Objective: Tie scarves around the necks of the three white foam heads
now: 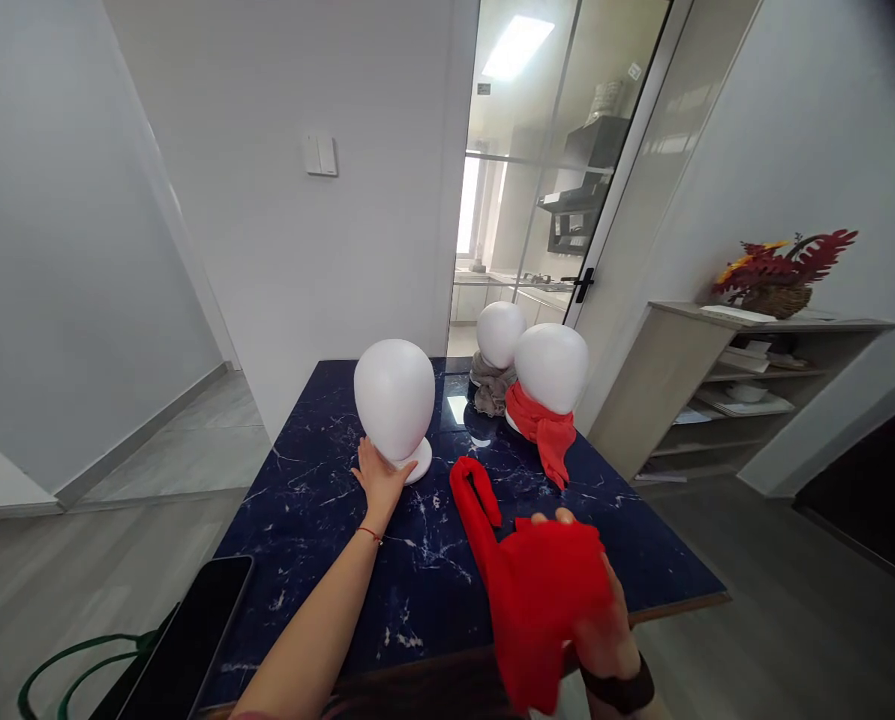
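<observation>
A bare white mannequin head [395, 400] stands on the dark blue marble table [319, 520]. My left hand [381, 480] reaches to its base, fingers wrapped around the neck. My right hand [595, 610] holds a red scarf [526, 580] near the table's front edge; part of the cloth trails across the tabletop toward the heads. Farther back, a second white head [551, 368] wears a red scarf [544, 430], and a third white head [499, 335] wears a grey-brown scarf [490, 385].
A black phone [192, 635] lies at the front left corner, beside a green wire chair back [64, 670]. A shelf unit [724, 385] with a dried flower basket [777, 275] stands at the right. A glass door [559, 180] is behind the table.
</observation>
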The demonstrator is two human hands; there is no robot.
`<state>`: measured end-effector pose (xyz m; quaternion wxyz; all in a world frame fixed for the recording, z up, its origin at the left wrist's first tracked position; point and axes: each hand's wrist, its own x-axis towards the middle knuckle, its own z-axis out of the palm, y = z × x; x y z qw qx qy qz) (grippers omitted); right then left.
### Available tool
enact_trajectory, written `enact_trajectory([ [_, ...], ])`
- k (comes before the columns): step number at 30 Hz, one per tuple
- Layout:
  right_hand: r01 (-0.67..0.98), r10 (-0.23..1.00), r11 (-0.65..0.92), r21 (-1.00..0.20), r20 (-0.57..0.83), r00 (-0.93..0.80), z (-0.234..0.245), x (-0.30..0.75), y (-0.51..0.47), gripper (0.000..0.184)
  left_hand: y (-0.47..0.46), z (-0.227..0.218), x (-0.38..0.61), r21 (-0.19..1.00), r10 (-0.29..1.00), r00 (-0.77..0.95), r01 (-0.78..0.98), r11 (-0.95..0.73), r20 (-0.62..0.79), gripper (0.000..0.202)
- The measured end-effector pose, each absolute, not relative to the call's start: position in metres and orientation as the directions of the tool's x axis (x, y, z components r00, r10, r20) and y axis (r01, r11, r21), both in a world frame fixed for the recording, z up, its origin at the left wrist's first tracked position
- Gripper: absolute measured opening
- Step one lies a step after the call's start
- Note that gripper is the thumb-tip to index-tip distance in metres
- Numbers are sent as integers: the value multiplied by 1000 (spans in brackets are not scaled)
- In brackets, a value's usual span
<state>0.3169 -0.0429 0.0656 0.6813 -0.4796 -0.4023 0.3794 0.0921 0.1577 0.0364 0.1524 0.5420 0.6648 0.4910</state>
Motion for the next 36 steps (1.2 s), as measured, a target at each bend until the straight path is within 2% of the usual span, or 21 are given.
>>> enact_trajectory([
  [2,-249,894,259,-933,134,428,82,312,-38,49,137,48,92,871,857,-462,490,35,226,102],
  [3,-292,878,277,-915,118,463,90,310,-34,48,122,54,92,905,839,-519,417,81,163,101],
  [4,-298,851,311,-902,125,510,100,306,-30,48,103,60,93,933,832,-534,355,59,150,95],
  [6,-175,782,389,-905,224,581,117,297,-23,47,61,71,95,968,866,-448,208,-142,223,74],
  [7,-73,760,418,-905,305,574,125,289,-20,44,41,75,96,967,919,-305,107,-229,251,67],
  [9,96,785,458,-884,453,422,139,270,-15,37,11,81,97,966,967,7,-41,-256,257,70],
  [12,155,865,494,-856,502,15,150,237,-11,30,-2,84,87,980,970,169,-123,-156,175,68],
  [14,153,882,470,-869,453,-132,151,225,-9,30,5,83,70,991,970,213,-90,-95,113,51],
  [15,154,897,439,-885,422,-130,148,224,-7,31,10,82,58,996,968,233,-51,-77,87,42],
  [17,151,938,344,-927,346,-12,140,231,-3,34,19,79,33,996,976,206,35,-77,69,31],
  [21,144,914,188,-972,227,337,119,263,4,42,23,75,-7,974,989,-45,188,-127,138,22],
  [25,203,887,142,-969,215,408,104,282,-2,42,12,72,-25,889,914,-209,384,-250,347,16],
  [28,206,835,121,-971,212,508,98,292,-9,42,1,68,-37,863,903,-220,441,-246,369,11],
  [31,32,750,128,-991,118,651,99,307,-12,42,-8,62,-54,844,917,-234,509,-168,323,3],
  [33,-152,738,156,-976,13,674,104,318,-12,39,-10,59,-64,836,927,-242,536,-119,288,18],
  [36,-314,780,193,-930,-48,624,117,332,-12,37,-9,60,-69,793,972,-95,597,-119,217,30],
])
